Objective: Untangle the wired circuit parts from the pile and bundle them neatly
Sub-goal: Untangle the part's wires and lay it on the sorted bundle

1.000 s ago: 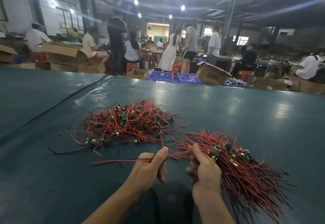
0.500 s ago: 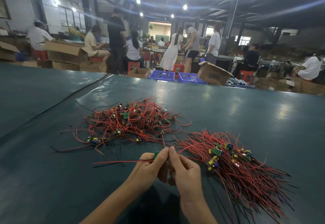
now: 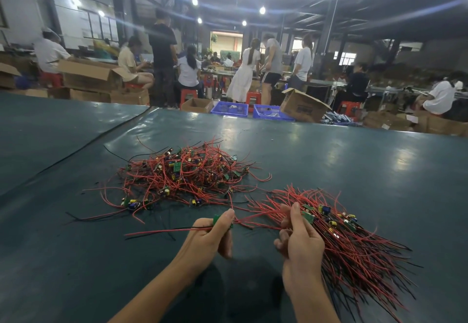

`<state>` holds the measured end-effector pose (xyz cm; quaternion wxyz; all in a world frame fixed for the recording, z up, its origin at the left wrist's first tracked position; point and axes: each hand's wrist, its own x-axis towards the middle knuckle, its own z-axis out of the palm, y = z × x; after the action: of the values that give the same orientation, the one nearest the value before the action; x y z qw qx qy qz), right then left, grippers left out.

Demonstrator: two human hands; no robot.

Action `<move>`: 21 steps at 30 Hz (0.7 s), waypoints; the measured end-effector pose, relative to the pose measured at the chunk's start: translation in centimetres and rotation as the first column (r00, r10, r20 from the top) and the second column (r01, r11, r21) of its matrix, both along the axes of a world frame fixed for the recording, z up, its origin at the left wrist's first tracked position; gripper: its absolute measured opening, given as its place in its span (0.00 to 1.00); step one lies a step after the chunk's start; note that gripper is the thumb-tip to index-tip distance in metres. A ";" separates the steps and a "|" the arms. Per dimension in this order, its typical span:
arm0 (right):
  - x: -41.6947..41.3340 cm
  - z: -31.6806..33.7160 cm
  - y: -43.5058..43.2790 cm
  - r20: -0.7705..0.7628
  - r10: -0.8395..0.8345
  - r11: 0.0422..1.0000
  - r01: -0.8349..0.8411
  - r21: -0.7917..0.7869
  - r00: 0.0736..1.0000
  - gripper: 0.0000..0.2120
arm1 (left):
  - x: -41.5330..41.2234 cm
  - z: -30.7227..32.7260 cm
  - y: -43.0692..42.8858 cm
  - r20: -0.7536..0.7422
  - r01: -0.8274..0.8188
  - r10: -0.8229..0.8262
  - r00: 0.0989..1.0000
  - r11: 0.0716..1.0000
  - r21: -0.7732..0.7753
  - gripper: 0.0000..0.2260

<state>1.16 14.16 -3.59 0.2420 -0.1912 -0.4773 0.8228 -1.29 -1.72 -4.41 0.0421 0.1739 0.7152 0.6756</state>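
Green table (image 3: 354, 170): left hand (image 3: 210, 236) pinches circuit part (image 3: 217, 219), right hand (image 3: 301, 244) grips its wires (image 3: 258, 217).

Hands: two, left hand (image 3: 212, 236) and right hand (image 3: 301, 244).
Heaps of red-wired circuit parts: two, a tangled pile (image 3: 187, 178) and an aligned bundle (image 3: 354, 241).
Single wired part (image 3: 216, 220) lifted clear of the heaps: one.
Blue crates: two, left crate (image 3: 229, 108) and right crate (image 3: 268, 113).
Cardboard boxes: too many to count.
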 end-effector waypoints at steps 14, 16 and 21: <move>2.0 -0.4 -4.4 0.024 0.467 0.701 -0.387 0.599 0.884 0.25 | 0.7 0.6 0.3 0.168 0.144 -0.155 0.973 0.987 0.076 0.24; 2.0 -0.5 -4.4 0.012 0.440 0.696 -0.349 0.627 0.898 0.24 | 0.8 0.6 0.2 0.177 0.131 -0.144 0.974 0.988 0.085 0.24; 1.5 -0.7 -4.1 -0.041 0.348 0.725 -0.241 0.645 0.937 0.19 | 0.6 0.8 0.0 0.202 0.123 -0.141 0.969 0.987 0.099 0.23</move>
<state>2.68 10.04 -4.32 0.1952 0.0458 -0.7283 0.6553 -0.73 -1.68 -3.63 0.1541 0.1510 0.6639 0.7160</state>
